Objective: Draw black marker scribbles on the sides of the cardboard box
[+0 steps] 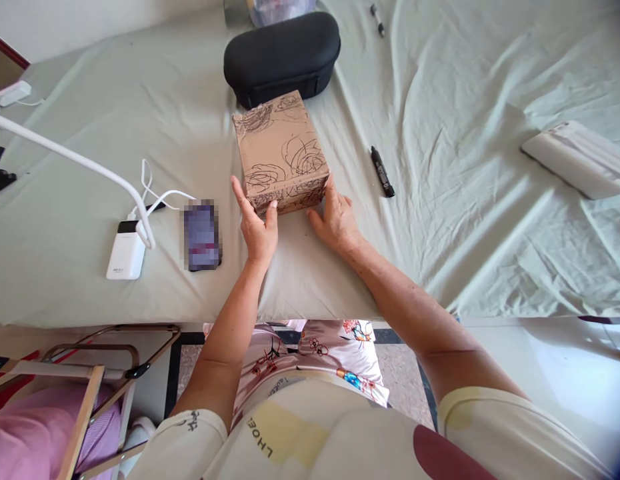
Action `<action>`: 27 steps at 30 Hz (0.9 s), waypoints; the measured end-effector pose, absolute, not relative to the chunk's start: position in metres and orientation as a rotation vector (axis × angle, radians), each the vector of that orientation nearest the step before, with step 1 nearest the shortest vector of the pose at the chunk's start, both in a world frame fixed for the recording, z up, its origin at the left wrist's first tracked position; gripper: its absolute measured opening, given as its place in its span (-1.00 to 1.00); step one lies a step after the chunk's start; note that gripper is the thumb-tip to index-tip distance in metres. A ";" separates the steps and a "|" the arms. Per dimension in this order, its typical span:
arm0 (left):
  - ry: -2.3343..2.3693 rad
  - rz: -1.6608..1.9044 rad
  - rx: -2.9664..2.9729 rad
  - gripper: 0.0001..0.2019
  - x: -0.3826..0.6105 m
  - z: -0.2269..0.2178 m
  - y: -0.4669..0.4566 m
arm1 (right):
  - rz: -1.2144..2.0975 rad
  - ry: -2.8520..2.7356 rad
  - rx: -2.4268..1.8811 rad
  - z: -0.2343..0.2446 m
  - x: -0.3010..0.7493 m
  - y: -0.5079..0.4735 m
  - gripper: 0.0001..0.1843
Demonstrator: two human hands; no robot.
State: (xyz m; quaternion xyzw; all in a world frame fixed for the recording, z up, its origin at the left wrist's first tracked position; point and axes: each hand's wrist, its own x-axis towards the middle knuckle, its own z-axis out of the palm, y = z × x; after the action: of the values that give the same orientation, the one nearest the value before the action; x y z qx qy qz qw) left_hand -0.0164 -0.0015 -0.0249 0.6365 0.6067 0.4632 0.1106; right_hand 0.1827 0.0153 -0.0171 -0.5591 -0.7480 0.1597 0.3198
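Note:
A brown paper-wrapped box [283, 152] with black scribbled drawings sits on the pale green sheet [90, 167]. My left hand [257, 223] touches the box's near left corner, fingers stretched along its side and thumb on the front face. At the near right corner my right hand [336, 219] lies flat on the sheet, its fingers against the box. Neither hand lifts the box.
A black hard case [283, 57] lies just behind the box. A black marker [383, 172] is to the right, another marker [377, 19] far back. A phone [202, 235], white power bank [126, 250] and cable sit left. A white device [577, 159] lies far right.

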 end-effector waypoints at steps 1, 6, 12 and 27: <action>1.825 1.344 1.825 -0.28 -0.016 -0.026 -0.001 | 0.404 -1.985 -1.544 -0.017 0.181 0.014 -0.03; 2.105 1.170 1.705 -0.43 -0.014 -0.025 0.001 | 0.392 -2.083 -1.740 -0.018 0.180 0.012 -0.13; 2.229 1.003 1.732 -0.56 -0.018 -0.027 0.002 | 0.401 -2.082 -1.660 -0.019 0.184 0.014 -0.28; 1.708 1.582 1.744 -0.16 -0.011 -0.011 -0.004 | 0.417 -2.033 -1.455 -0.013 0.177 0.013 -0.57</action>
State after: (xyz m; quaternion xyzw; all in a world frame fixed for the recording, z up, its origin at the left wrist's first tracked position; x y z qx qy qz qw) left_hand -0.0108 -0.0035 -0.0114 0.5955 0.5831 0.5401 0.1164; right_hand 0.1768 0.0135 -0.0129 -0.5478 -0.7655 0.1570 0.2987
